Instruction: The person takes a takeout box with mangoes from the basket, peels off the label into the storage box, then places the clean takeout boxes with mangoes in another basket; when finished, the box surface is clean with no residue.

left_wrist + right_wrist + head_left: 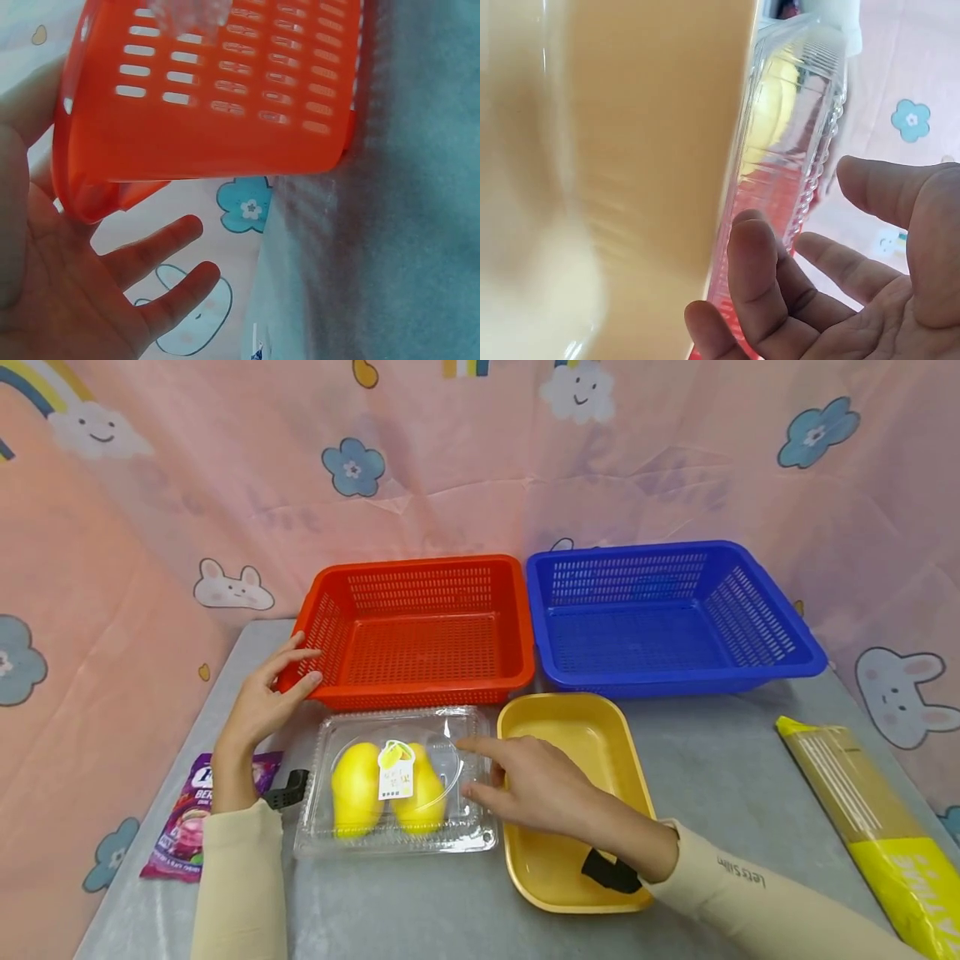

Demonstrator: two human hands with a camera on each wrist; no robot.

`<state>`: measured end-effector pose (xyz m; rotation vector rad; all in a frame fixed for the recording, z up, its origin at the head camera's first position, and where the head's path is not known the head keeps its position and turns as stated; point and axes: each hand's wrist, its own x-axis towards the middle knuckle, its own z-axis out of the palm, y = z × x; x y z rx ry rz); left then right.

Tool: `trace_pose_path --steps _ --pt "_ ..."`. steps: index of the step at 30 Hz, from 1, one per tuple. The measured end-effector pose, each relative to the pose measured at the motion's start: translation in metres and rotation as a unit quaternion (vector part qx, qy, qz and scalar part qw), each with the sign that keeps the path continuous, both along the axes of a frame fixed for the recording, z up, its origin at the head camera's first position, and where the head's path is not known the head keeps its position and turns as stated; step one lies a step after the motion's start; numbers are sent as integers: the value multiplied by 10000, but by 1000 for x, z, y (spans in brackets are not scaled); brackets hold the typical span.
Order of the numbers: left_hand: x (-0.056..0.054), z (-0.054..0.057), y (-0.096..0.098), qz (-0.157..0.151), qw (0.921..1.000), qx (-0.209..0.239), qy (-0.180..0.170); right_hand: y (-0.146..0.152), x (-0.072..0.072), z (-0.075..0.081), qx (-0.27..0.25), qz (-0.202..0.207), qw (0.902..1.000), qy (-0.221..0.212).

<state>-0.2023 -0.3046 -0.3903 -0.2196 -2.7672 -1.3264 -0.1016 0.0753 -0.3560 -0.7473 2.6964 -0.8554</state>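
In the head view my left hand (262, 697) rests at the front left corner of the red basket (420, 652). The left wrist view shows its slotted wall (217, 112), with two digits passing behind the rim and two fingers spread below. My right hand (536, 781) reaches across the yellow tray (581, 735), its fingertips at the right edge of a clear plastic clamshell box (465, 827). Two yellow mangoes (358, 789) lie inside it under a label. Thumb and fingers stand apart beside the clear box (821, 142) in the right wrist view.
A blue basket (622, 647) stands beside the red one at the back. On the left lies a purple snack bag (180, 835), partly behind the left forearm. A long yellow-and-brown packet (870, 810) lies along the right side of the grey table (720, 760).
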Motion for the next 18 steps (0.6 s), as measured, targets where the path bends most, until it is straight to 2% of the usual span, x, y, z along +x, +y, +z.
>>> trace_pose_path --steps 3,6,9,11,13,14,16,18 --pt "2 3 -2 -2 9999 -85 -78 2 -3 -2 -218 66 9997 -69" --pt "6 12 -4 37 10000 -79 -46 5 -7 -3 -444 112 9989 -75" --pt "13 25 -2 64 9996 179 205 8 -11 -4 -675 139 9976 -79" --pt "18 34 1 -31 9979 445 466 9 -14 -3 -844 135 9963 -100" --pt "23 43 4 -325 9936 813 716 9 -17 -2 -992 125 9950 -90" --pt "26 47 6 -579 9899 1020 800 9 -19 -2 -1063 116 9942 -91" --pt "31 53 9 -1233 9813 1232 822 8 -21 -1 -1206 114 9926 -66" --pt "35 58 12 -2027 9700 1197 607 6 -24 -1 -1370 142 9905 -21"
